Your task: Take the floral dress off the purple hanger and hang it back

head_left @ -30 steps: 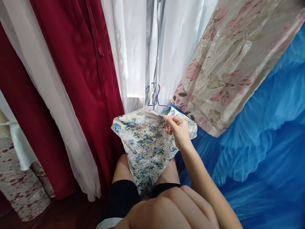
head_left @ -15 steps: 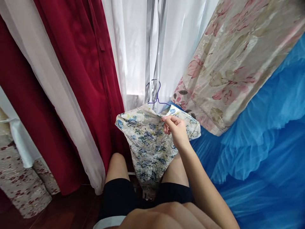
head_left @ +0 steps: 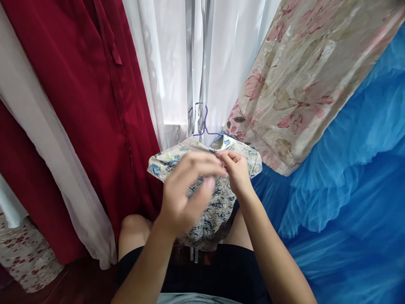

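Observation:
A white garment (head_left: 218, 202) printed with blue flowers hangs on a purple hanger (head_left: 205, 126) in front of my knees. My right hand (head_left: 236, 166) is closed in a pinch on its neckline, beside a small dark fastening (head_left: 213, 150) too tiny to make out. Blurred by motion, my left hand (head_left: 190, 190) hovers before the garment's chest with fingers stretched out and thumb apart, holding nothing. It covers the left part of the bodice. The garment's lower end hangs between my legs.
Deep red fabric (head_left: 85, 105) and a sheer pale panel (head_left: 53, 147) hang on the left. White curtains (head_left: 171, 63) with grey ribbons (head_left: 190, 50) hang behind. On the right are a pink-flowered cloth (head_left: 303, 93) and a ruffled blue tulle skirt (head_left: 348, 190).
My left hand has come up from the bottom of the view to in front of the garment. My right hand keeps its pinch at the neckline. The view has shifted slightly.

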Demonstrator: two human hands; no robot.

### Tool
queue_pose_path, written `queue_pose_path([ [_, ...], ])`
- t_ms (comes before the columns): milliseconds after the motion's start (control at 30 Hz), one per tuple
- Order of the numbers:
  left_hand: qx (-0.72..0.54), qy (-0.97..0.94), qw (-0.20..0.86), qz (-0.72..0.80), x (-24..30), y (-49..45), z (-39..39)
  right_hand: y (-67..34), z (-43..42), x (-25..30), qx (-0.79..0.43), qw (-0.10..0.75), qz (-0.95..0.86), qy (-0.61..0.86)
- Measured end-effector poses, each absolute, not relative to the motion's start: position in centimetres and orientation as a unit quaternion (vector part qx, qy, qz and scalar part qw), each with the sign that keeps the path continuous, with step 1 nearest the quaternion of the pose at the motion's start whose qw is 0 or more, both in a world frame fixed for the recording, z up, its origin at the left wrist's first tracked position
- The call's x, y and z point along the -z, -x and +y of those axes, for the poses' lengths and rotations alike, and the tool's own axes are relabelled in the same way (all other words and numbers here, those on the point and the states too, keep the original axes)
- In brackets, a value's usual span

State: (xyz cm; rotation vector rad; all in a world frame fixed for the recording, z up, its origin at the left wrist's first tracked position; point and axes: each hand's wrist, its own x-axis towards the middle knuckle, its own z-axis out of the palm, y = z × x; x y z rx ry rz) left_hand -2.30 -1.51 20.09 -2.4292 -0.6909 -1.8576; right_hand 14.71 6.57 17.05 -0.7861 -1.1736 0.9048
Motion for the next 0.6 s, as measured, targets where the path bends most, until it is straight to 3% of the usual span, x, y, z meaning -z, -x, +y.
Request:
queue_pose_path([
  [200, 0.485, 0.825, 0.049, -0.286, -20.0, 1.7, 9.0, -13.8, 7.4, -16.3, -0.391, 0.662, -0.536, 0.348],
  [467, 0.417, 0.869, 0.033, -0.265, -20.6, 3.2, 10.3, -12.6, 8.1, -15.1, -0.381, 0.688, -0.533, 0.312],
  [600, 0.459, 0.856, 0.019, -0.238, -20.2, 2.7, 10.1, -12.9, 7.5, -16.2, -0.371, 0.700, -0.532, 0.298],
])
